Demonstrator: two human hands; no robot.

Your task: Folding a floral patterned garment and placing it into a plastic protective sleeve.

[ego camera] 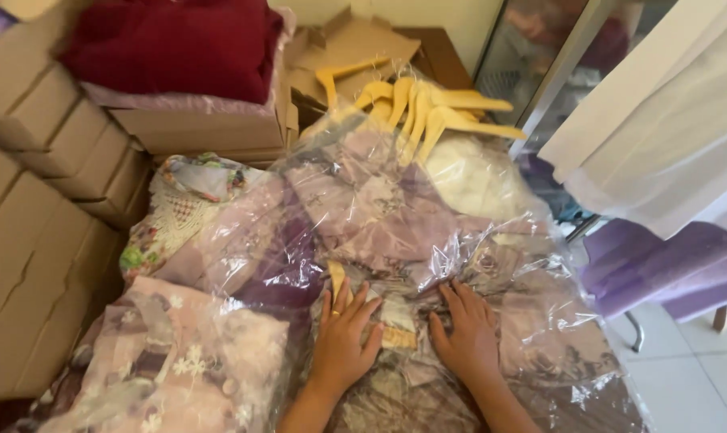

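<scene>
Both hands flat, fingers spread, pressing a clear bag over lilac clothes, near centre: left hand, right hand. Yellow hangers far behind. Boxes left, white curtain right.

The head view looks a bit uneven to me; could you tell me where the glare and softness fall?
In the head view, glare streaks the clear plastic wrap beside the right hand; the left hand lies in softer light; the white curtain at upper right is bright and nearly washed out; the picture edges look slightly soft and stretched.
</scene>
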